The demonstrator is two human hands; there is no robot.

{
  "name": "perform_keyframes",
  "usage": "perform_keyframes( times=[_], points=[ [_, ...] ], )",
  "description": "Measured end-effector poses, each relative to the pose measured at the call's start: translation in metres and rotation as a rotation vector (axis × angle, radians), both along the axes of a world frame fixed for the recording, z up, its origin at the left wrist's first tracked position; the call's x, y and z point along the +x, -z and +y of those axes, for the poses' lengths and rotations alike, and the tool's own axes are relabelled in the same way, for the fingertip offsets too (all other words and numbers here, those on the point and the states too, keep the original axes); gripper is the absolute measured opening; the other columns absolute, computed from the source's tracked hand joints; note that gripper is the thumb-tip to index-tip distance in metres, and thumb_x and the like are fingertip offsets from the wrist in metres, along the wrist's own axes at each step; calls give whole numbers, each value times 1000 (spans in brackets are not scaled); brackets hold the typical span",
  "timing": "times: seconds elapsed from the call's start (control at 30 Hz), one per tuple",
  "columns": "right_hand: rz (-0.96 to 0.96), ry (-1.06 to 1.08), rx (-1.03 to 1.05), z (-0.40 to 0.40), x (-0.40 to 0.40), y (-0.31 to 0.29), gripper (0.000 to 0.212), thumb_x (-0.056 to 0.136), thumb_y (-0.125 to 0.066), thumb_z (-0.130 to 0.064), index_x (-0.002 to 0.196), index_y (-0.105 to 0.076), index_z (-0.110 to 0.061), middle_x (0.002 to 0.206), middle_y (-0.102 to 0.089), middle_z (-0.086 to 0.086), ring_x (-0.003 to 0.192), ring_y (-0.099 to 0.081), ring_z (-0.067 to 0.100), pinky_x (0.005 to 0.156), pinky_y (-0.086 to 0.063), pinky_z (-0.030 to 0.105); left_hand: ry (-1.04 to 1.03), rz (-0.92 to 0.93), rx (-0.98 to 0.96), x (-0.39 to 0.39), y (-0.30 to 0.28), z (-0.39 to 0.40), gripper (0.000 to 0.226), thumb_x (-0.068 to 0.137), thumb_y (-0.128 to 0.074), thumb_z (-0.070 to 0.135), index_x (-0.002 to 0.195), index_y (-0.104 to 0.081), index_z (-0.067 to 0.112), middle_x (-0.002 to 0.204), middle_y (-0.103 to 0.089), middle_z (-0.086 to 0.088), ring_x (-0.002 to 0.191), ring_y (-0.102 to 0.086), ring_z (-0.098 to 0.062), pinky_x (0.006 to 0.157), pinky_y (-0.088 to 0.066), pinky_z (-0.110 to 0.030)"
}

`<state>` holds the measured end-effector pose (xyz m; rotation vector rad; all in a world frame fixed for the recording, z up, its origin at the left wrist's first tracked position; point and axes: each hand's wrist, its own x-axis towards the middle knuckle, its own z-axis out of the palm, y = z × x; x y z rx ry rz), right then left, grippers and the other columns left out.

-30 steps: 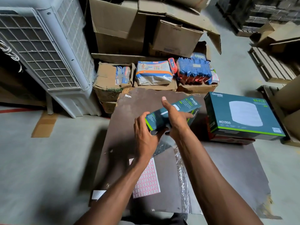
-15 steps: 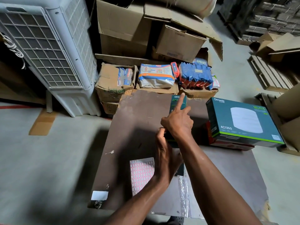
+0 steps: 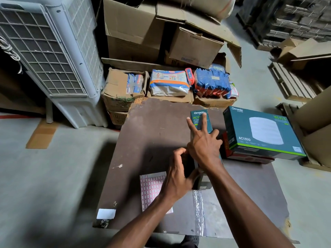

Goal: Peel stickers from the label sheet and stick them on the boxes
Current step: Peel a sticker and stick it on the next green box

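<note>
Pressing flat, the open right hand (image 3: 203, 145) is laid on the small box (image 3: 200, 120). Its near side is gripped by the left hand (image 3: 180, 173). The sticker could be wrinkled if the box is slid.

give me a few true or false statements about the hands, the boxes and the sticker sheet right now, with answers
1. The right hand lies on the small teal box with two fingers stretched out. True.
2. The label sheet lies on top of the large Omada box. False: it lies on the brown board, partly under the left forearm.
3. The left hand has its fingers curled at the near end of the small teal box. True.
4. The large Omada box stands to the left of the small one. False: it is on the right.
5. The small white label sits near the board's near-left corner. True.
</note>
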<state>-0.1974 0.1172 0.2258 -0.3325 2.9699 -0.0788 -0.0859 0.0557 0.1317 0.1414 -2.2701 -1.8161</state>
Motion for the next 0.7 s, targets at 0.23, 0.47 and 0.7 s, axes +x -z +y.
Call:
perform_keyframes(
  times=[0.23, 0.47, 0.7],
  points=[
    [42, -89, -280, 40, -5, -31, 70, 97, -54, -22, 153, -28, -56, 172, 8, -12, 121, -45, 49, 93, -52, 58, -112, -25, -197, -21, 21, -14, 56, 102, -35, 57, 149, -33, 26, 148, -42, -2, 137, -45, -22, 112, -41, -45],
    [-9, -94, -930, 75, 0, -67, 61, 102, -61, -18, 146, -44, -57, 170, -3, -23, 150, -27, 15, 102, -51, 23, -183, -421, -302, -50, 32, -85, 86, 83, -26, 90, 151, 15, 59, 172, 2, 1, 154, -11, -45, 116, -23, -73],
    [-158, 51, -1186, 102, -1, -60, 64, 103, -60, -14, 141, -46, -64, 169, -15, -24, 151, -29, 8, 118, -41, 45, -167, -352, -86, -58, -1, -140, 100, 68, -47, 97, 153, -6, 62, 155, -45, -3, 138, -48, -25, 116, -40, -46]
  ],
)
